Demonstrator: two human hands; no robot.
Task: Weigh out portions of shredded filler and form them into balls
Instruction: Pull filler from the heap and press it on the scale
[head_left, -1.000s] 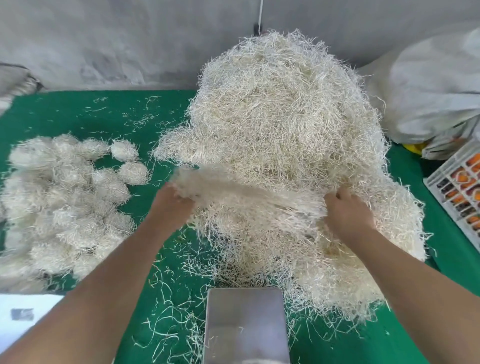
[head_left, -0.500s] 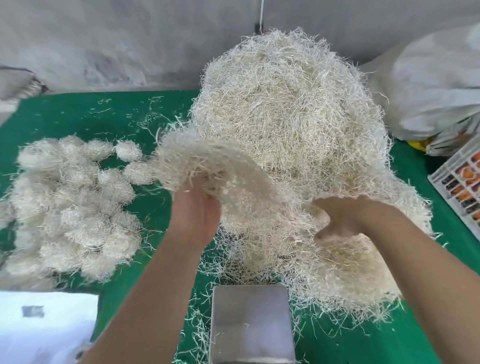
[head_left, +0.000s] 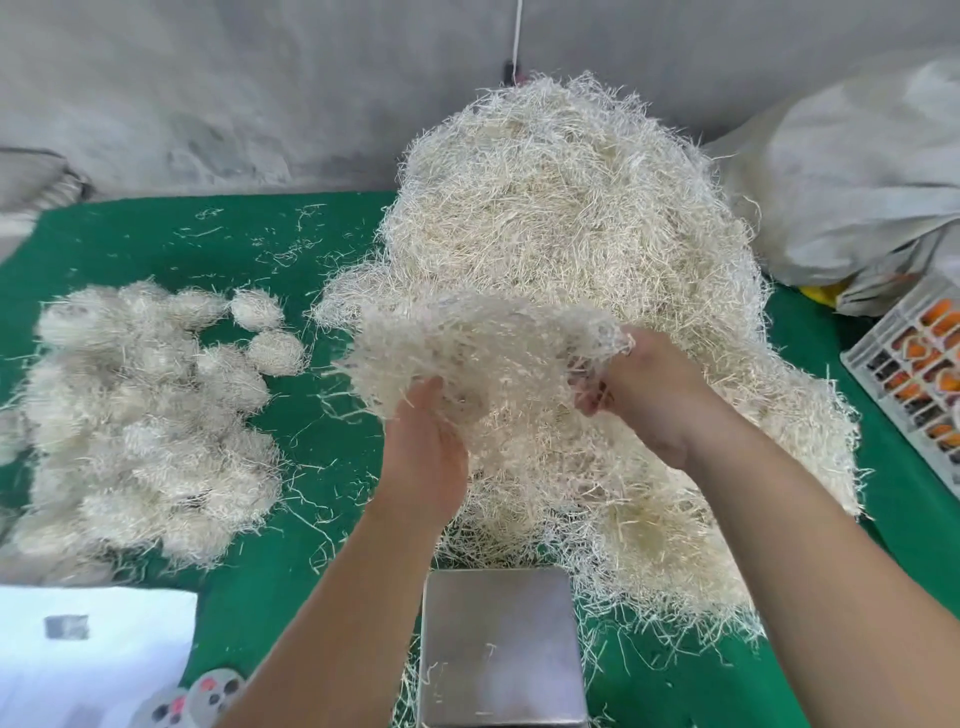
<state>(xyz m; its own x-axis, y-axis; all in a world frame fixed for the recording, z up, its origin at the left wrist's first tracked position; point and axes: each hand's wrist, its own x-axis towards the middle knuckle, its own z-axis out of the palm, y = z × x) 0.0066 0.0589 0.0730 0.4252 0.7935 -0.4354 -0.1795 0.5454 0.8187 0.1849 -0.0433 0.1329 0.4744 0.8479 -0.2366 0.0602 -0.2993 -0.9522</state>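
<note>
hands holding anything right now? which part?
Both grip one tuft of shredded filler lifted off the big pile: left hand at its lower left edge, right hand at its right end.

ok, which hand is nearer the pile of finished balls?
Left. The left hand holds the filler clump just right of the finished balls; the right hand grips it farther right, over the big heap.
</note>
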